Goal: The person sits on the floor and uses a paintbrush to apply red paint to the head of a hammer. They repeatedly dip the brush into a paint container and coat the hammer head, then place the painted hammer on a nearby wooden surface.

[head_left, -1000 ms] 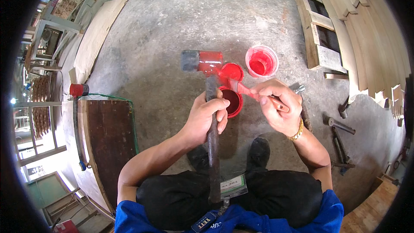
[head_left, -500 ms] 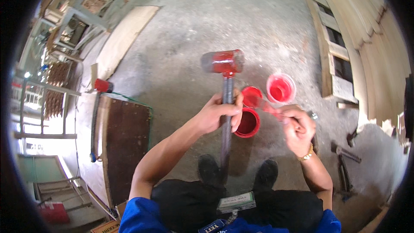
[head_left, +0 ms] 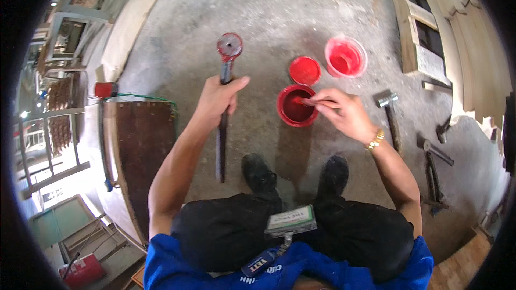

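Left hand point(head_left: 219, 99) clamped on a hammer point(head_left: 226, 83), its handle running 12 to 6 o'clock, while the right hand point(head_left: 344, 113), at 3 o'clock, pinches a brush point(head_left: 306, 101) over the red paint can point(head_left: 295, 107).

A woodworking or carpentry workshop. The bare concrete floor point(head_left: 177, 37) is dusty and stained. Hammers point(head_left: 391, 115) and other hand tools point(head_left: 432, 166) lie on it at the right, wooden frames point(head_left: 416, 27) and planks lean at far right, a dark wood panel point(head_left: 142, 145) lies at left, and open red paint tins point(head_left: 296, 106) stand in the middle.
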Tool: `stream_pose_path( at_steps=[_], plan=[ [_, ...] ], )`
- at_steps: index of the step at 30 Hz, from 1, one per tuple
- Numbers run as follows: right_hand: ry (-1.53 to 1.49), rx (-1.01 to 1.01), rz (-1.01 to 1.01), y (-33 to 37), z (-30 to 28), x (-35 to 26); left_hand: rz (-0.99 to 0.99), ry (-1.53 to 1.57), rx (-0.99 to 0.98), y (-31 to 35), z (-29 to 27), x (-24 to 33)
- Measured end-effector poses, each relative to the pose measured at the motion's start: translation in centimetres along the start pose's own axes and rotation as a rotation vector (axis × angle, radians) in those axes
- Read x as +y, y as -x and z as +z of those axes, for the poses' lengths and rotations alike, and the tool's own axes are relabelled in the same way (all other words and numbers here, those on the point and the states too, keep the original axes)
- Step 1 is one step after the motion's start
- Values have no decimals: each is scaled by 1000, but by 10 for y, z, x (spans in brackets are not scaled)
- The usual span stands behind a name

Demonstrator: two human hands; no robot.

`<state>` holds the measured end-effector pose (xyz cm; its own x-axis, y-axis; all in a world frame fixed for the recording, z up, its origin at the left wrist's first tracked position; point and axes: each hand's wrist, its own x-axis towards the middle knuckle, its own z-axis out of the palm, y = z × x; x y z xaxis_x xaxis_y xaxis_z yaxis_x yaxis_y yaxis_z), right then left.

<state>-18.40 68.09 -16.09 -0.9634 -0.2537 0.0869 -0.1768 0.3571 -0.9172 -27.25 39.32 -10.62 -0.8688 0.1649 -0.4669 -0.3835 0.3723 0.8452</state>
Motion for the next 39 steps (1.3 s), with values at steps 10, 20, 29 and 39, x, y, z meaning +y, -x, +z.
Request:
stream_pose_path(
  at_steps=[10,20,29,39],
  plan=[
    [310,-214,-157,-27,29,17,-259,-61,-43,16,26,-72],
    [474,-387,-250,-45,32,15,-209,-222,-40,7,32,-69],
    [537,-606,-137,-54,33,10,-161,-343,-33,6,34,-74],
    [222,-150,-227,-32,20,5,113,-538,79,19,28,-59]
  ],
)
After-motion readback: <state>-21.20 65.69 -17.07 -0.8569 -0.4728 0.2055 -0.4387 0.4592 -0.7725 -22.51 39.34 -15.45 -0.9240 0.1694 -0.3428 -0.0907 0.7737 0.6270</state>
